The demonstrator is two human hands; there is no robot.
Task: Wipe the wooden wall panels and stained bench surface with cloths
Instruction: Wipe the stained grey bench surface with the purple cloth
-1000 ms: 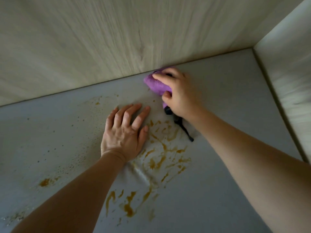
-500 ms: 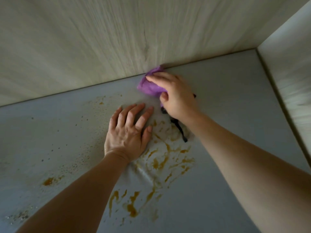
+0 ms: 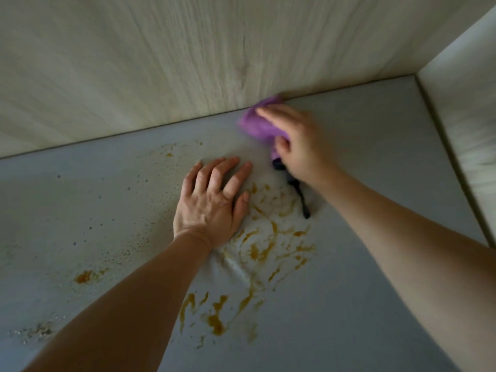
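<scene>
Gripping a purple cloth, right hand presses the bench.

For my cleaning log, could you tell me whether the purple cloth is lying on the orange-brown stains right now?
No: the purple cloth sits by the wooden wall panel, gripped by the right hand, beyond the orange-brown stains.

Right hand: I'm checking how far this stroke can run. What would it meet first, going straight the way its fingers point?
Probably the wooden wall panel; the right hand and purple cloth are already near its base.
</scene>
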